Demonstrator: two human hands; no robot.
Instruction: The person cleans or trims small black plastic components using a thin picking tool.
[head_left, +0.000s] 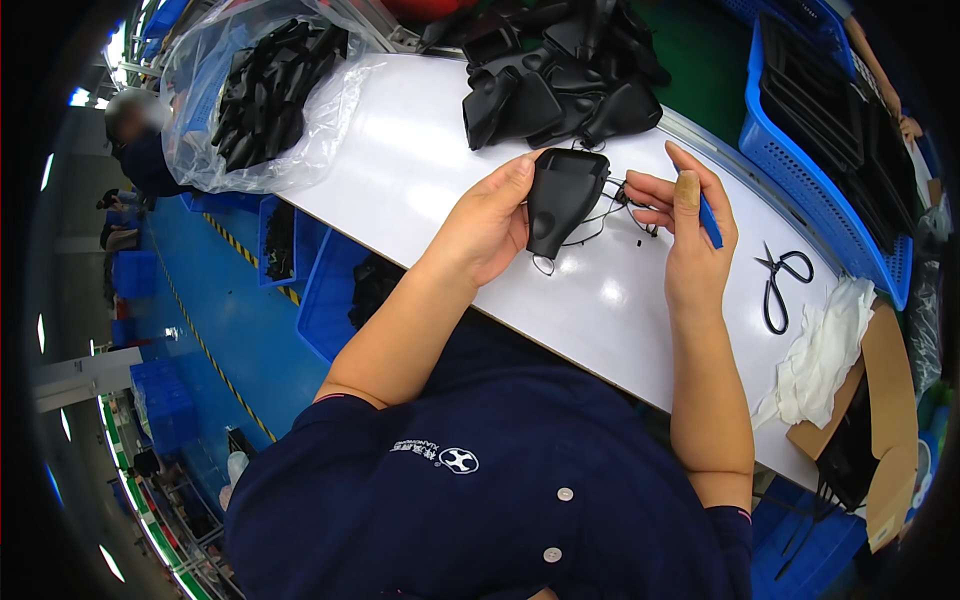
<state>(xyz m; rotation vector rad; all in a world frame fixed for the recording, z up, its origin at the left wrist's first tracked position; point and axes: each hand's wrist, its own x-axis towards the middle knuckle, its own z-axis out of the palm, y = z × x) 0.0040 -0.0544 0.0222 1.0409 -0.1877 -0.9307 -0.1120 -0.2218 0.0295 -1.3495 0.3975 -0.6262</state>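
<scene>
Navy-blue buttoned shirt cloth (500,520) lies nearest the camera; both bare forearms extend from it over the work surface. My left hand (485,220) is clamped on a black, matt, funnel-shaped moulded part (563,195), held above the table with its wide open mouth away from me and its narrow end toward me. The thumb lies along the upper left edge; the other fingertips are mostly hidden behind the part. My right hand (697,225), its thumb wrapped in a tan covering, retains a slim blue tool (710,220). Its fingers are bent beside thin black strands (600,216); I cannot tell whether they pinch them. One thin loop (543,265) hangs at the narrow end.

Handling: I judge the part light, hollow and fairly stiff, perhaps slightly yielding at the thin mouth, with a smooth surface that may slip. Grip the side walls across the body; avoid squeezing the rim. Treat the strands as flimsy.

Surroundings: white tabletop (400,140); beyond the part, a heap of similar black mouldings (565,80); far left, a clear plastic bag (335,150) of black pieces (270,95). To the right: black-handled scissors (775,285), crumpled white cloth (825,345) and a blue perforated crate (825,190).
</scene>
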